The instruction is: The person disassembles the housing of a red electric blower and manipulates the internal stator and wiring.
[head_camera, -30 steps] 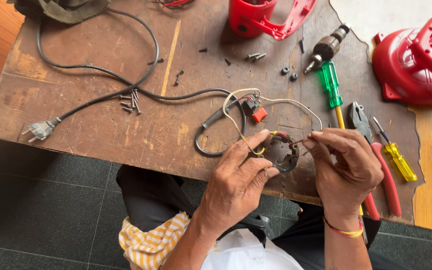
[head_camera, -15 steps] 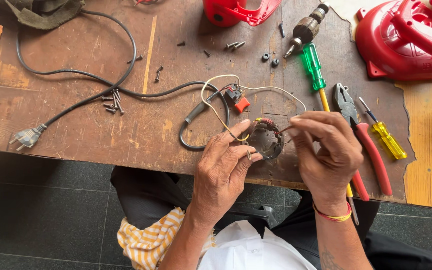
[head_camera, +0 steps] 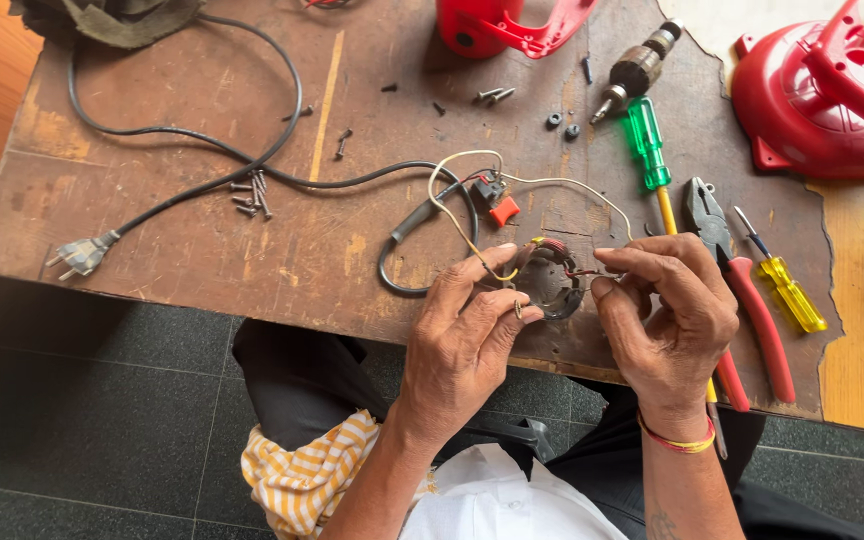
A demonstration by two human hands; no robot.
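Holding a dark wound coil between them near the table's near edge, the left hand pinches its rim while the right hand grips a thin wire at its side. One red-handled pliers and one yellow screwdriver lie just right of the hands, one green screwdriver beyond them. Left of the coil the wood lies open out to one grey plug. Farther off, loose screws cluster, too small to count, and one drill chuck lies near the far edge.
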